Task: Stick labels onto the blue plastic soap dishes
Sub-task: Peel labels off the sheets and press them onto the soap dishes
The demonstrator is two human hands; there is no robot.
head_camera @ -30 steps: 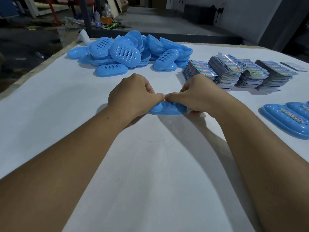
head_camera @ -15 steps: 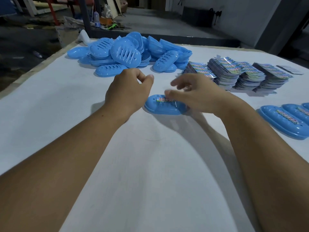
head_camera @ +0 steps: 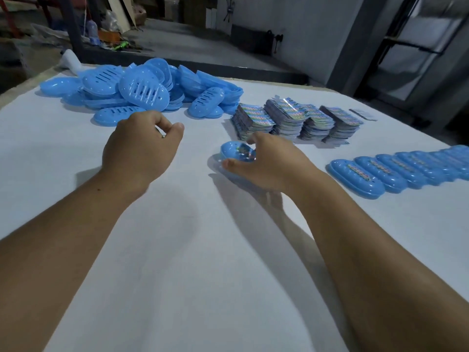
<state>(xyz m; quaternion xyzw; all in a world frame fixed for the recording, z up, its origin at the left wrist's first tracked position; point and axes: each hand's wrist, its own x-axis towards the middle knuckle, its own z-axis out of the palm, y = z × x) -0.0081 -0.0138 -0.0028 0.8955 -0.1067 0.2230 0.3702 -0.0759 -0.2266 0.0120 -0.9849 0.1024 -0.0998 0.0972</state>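
Note:
My right hand point(head_camera: 266, 165) grips a blue soap dish point(head_camera: 234, 152) with a shiny label on it, thumb on the near side and fingers on the far side, just above the white table point(head_camera: 203, 250). My left hand point(head_camera: 142, 146) hovers to the left of it with fingers loosely curled and nothing in it. A heap of unlabelled blue soap dishes point(head_camera: 142, 90) lies at the far left, just beyond my left hand. Stacks of shiny labels point(head_camera: 294, 120) stand at the far right. A row of labelled dishes point(head_camera: 396, 168) lies on the right.
The table's left edge point(head_camera: 15, 92) runs along a dark floor with clutter beyond it. A small flat strip point(head_camera: 363, 114) lies behind the label stacks. A grey wall and a dark door frame stand behind the table on the right.
Both hands pressed a label onto the dish, then lifted off. My right hand has taken hold of the labelled dish and shifted it right; my left hand has drawn away to the left.

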